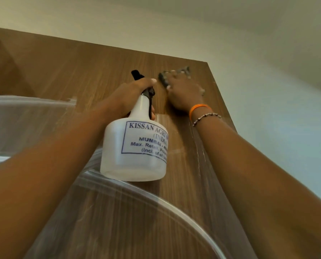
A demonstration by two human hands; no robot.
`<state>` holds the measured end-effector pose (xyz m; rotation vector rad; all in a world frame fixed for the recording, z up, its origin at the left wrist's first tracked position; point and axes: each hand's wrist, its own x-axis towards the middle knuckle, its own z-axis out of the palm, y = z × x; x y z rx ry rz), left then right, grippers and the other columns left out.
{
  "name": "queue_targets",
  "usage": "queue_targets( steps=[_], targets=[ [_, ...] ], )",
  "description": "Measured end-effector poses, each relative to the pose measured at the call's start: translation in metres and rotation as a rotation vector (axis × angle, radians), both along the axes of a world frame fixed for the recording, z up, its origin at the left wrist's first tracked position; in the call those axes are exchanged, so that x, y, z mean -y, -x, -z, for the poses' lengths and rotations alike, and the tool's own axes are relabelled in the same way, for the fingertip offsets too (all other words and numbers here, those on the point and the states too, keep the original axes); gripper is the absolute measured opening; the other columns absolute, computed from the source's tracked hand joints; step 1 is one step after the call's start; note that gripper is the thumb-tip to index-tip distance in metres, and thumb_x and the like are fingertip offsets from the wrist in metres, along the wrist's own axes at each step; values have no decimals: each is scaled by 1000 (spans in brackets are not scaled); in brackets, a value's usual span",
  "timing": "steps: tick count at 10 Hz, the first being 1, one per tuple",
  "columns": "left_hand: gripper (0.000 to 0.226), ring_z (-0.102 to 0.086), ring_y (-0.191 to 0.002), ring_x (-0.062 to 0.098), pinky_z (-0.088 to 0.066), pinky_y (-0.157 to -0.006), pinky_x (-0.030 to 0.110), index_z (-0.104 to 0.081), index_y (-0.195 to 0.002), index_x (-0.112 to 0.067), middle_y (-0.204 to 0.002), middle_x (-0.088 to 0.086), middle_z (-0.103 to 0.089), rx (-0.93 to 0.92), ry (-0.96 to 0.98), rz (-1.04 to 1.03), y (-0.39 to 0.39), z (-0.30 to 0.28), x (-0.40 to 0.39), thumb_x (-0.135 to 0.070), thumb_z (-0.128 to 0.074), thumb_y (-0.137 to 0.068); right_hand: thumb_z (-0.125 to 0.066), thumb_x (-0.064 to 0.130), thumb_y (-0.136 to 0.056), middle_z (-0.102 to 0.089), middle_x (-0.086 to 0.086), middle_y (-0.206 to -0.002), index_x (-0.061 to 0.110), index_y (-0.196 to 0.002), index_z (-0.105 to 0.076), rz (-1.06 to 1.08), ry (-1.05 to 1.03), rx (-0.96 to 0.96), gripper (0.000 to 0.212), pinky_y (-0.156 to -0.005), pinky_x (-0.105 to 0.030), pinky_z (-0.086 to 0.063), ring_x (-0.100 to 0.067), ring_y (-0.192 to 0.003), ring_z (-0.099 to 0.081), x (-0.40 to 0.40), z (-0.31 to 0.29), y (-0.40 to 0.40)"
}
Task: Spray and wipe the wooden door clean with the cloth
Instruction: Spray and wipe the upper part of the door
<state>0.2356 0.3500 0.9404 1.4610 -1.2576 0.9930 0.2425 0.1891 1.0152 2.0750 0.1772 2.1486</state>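
From the head camera I look up the wooden door (77, 75) toward its top edge. My left hand (129, 98) grips the neck of the white spray bottle (135, 146), fingers curled round it below the black nozzle. My right hand (184, 92) presses the grey cloth (164, 79) flat against the door near its upper right corner, fingers spread.

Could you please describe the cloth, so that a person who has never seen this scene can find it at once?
Start from the large brown wooden door and follow it up to its top right corner. There the right hand, with an orange band at its wrist, presses a dark grey cloth flat against the wood. Only its blurred edges show beyond the fingers, unlike the white plastic spray bottle beside it.
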Motion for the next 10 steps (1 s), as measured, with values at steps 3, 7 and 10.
queue_targets(
  steps=[3, 7, 10],
  targets=[
    [49, -65, -66, 29, -56, -57, 32, -57, -110, 5, -80, 19, -65, -133, 8, 90, -8, -3, 10, -41, -51, -94, -32, 21, -103, -16, -4, -160, 19, -152, -20, -68, 18, -31, 50, -120, -41, -12, -24, -148, -10, 47, 33, 3],
    [50, -65, -63, 28, -54, -53, 29, -52, -114, 7, -75, 18, -64, -181, -17, 144, -12, -2, 11, -40, -51, -94, -37, 16, -98, -23, -8, -157, 14, -150, -27, -53, -201, 96, 53, -119, -41, -16, -28, -145, -18, 45, 78, 1],
    [46, -64, -66, 29, -55, -70, 39, -58, -103, 1, -75, 15, -66, -192, -25, 124, -15, -1, 8, -43, -56, -90, -34, 35, -101, -24, 3, -158, 28, -150, -27, -45, 42, 38, 50, -113, -36, -17, -20, -146, -17, 16, 106, -1]
  ],
)
